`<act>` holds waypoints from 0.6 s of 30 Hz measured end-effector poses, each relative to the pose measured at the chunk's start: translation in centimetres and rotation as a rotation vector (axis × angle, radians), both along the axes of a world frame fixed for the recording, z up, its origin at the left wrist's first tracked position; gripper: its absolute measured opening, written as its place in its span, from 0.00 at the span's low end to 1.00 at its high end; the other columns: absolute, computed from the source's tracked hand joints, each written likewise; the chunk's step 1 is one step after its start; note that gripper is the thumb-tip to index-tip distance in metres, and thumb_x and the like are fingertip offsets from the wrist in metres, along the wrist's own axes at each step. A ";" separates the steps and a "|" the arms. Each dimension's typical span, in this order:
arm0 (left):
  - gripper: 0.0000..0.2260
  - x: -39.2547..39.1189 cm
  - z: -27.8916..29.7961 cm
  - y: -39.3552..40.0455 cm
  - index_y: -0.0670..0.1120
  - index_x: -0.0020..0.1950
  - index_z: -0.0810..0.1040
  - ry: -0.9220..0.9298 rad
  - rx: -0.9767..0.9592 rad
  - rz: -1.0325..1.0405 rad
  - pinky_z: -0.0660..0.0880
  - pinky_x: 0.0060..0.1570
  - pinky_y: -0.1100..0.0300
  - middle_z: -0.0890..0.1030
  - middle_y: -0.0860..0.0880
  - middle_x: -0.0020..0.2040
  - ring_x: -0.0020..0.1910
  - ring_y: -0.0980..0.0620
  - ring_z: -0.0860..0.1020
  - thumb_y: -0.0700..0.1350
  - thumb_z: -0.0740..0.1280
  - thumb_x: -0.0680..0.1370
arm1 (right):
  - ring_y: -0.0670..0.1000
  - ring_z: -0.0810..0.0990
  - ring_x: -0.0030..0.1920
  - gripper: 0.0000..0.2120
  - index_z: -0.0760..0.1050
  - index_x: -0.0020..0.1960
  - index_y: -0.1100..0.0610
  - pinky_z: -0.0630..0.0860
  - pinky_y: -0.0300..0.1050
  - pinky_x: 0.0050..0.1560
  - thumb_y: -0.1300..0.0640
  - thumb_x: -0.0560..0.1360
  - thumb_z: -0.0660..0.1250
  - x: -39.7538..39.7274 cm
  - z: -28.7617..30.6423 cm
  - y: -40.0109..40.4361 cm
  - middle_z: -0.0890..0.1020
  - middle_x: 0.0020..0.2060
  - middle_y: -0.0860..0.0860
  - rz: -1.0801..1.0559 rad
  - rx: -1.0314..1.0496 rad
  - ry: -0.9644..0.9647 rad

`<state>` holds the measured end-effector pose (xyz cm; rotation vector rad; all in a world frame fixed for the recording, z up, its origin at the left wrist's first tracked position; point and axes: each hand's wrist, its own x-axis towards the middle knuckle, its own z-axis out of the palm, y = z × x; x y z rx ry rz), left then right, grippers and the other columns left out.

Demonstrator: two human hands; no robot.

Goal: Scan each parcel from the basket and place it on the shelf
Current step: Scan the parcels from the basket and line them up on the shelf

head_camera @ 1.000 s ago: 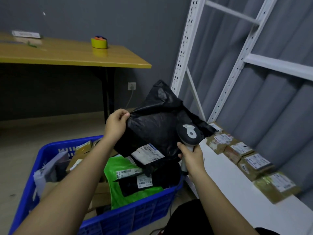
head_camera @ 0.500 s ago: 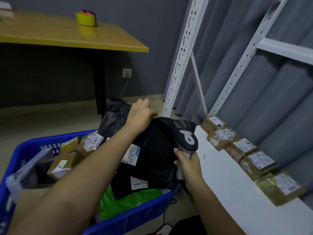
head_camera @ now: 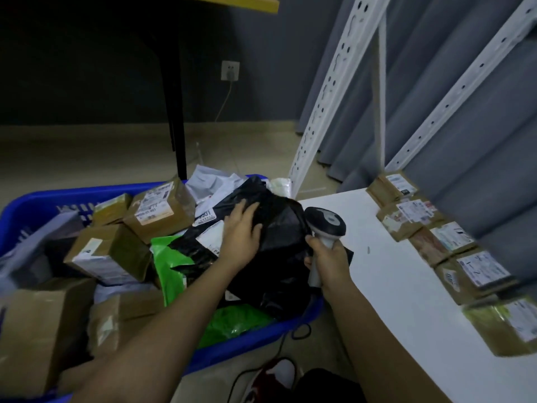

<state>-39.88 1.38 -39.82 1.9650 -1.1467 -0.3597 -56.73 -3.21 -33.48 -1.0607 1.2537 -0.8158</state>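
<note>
Black plastic was what the left hand [head_camera: 242, 232] lay on: fingers mostly straight and spread, palm down on top of the black poly bag parcel [head_camera: 279, 245], pressing it rather than gripping it, far as I could see. That parcel sat on the pile at the right end of the blue basket [head_camera: 37, 203], with a white label [head_camera: 210, 238] peeking out just left of the hand.

The right hand [head_camera: 329, 261] was wrapped round the handle of the barcode scanner [head_camera: 325, 225], its grey-and-black head up and sitting right beside the black parcel, over the gap between the basket and the shelf.

Going outward, a bright green mailer [head_camera: 174, 263] was tucked under the black bag on the left and near side. Further left the basket was stuffed with brown cardboard boxes [head_camera: 109, 253], one with a white label facing up, plus some white mailers [head_camera: 209, 181] at the far rim.

On the right was the white shelf board [head_camera: 406, 286], with a row of taped brown parcels [head_camera: 441, 242] lined up along its far edge, against the grey curtain [head_camera: 479, 141]. White perforated shelf uprights [head_camera: 325, 94] rose behind. A dark table leg [head_camera: 174, 112] and a wall socket [head_camera: 230, 70] were at the back, kinda dim.
</note>
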 end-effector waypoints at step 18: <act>0.07 7.2 -2.2 8.4 0.41 0.51 0.76 0.516 -0.001 0.508 0.76 0.49 0.48 0.80 0.41 0.48 0.49 0.40 0.80 0.43 0.68 0.77 | 0.44 0.79 0.39 0.09 0.74 0.48 0.49 0.79 0.40 0.42 0.61 0.75 0.70 1.9 -0.7 2.8 0.79 0.43 0.48 0.172 -0.206 0.168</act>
